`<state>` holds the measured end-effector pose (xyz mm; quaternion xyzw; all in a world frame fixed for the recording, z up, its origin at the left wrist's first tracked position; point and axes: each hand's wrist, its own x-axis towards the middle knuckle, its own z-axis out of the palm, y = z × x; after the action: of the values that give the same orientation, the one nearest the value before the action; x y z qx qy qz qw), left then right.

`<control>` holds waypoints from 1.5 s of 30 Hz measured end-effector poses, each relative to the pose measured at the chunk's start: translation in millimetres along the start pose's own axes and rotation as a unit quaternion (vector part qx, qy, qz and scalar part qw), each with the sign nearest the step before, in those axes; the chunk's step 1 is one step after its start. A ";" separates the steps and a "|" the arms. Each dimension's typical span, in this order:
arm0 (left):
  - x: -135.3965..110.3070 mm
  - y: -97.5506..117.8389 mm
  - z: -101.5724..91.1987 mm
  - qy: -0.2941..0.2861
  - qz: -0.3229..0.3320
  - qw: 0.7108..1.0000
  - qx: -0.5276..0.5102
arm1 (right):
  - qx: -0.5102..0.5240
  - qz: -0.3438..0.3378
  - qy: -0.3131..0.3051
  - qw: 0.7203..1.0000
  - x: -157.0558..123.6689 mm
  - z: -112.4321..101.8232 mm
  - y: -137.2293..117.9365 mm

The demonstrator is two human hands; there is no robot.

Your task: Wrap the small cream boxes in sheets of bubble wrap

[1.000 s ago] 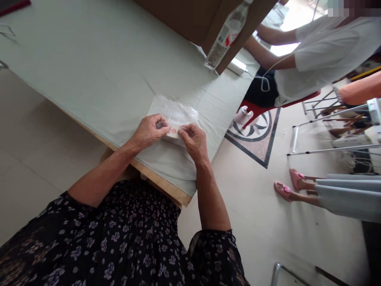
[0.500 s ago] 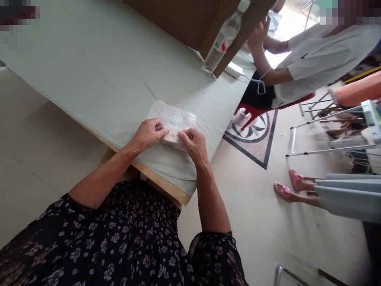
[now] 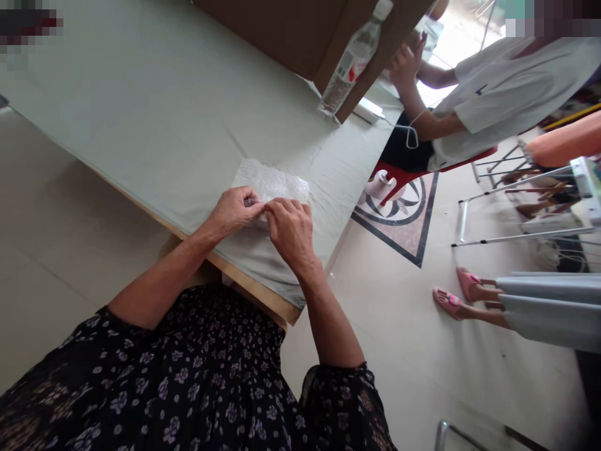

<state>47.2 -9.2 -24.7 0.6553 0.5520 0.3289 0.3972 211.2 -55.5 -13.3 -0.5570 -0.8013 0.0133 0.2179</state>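
A clear sheet of bubble wrap point(image 3: 277, 180) lies flat near the table's front corner, its near edge folded over something whitish, mostly hidden under my hands. My left hand point(image 3: 235, 210) is closed in a pinch on that near edge, thumb against fingers. Right beside it, my right hand point(image 3: 291, 232) is also closed, its fingertips touching the left thumb at the same edge. What exactly the right fingertips press is partly covered by the hand itself.
The table point(image 3: 154, 125) has a pale green cloth. A cardboard box point(image 3: 277, 25) stands at the back, with a plastic bottle point(image 3: 350, 66) beside it. A person in a white shirt point(image 3: 507, 81) sits to the right. Another person's feet in pink slippers point(image 3: 448, 302) are on the floor.
My right hand has moved left along the bubble wrap's near edge until it meets the left hand, covering the reddish marks seen earlier. My left hand has stayed in place.
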 end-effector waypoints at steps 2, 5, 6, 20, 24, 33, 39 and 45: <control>-1.6 -0.7 -4.2 0.003 0.001 1.000 0.004 | -0.002 0.000 -0.009 1.000 0.2 5.0 5.1; -6.7 -5.4 -17.2 0.010 0.007 1.000 0.010 | 0.002 -0.018 -0.010 1.000 -2.4 5.0 9.1; -8.7 -8.2 -22.9 0.016 0.004 1.000 0.013 | 0.003 -0.023 -0.011 1.000 -3.6 4.0 9.2; -20.4 -23.1 -58.1 0.030 -0.106 0.967 0.228 | 0.021 -0.021 -0.016 0.999 -6.5 4.7 10.1; -10.0 -15.4 -51.4 0.003 -0.112 0.952 0.285 | 0.024 -0.019 -0.012 0.999 -7.5 5.4 8.9; -4.9 -0.2 -45.7 -0.033 -0.070 0.971 0.227 | 0.018 -0.012 -0.029 0.999 -7.7 6.0 5.0; -8.9 -1.6 -38.3 0.005 -0.148 0.989 0.013 | 0.020 -0.010 -0.027 0.999 -8.1 7.2 5.5; -1.3 -7.4 -28.7 -0.020 -0.121 0.992 0.034 | 0.019 -0.010 -0.024 0.999 -8.2 7.9 7.3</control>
<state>18.6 -5.4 -17.8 0.6030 0.6300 0.2464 0.4228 217.1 -58.4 -25.1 -0.5441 -0.8116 0.0392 0.2092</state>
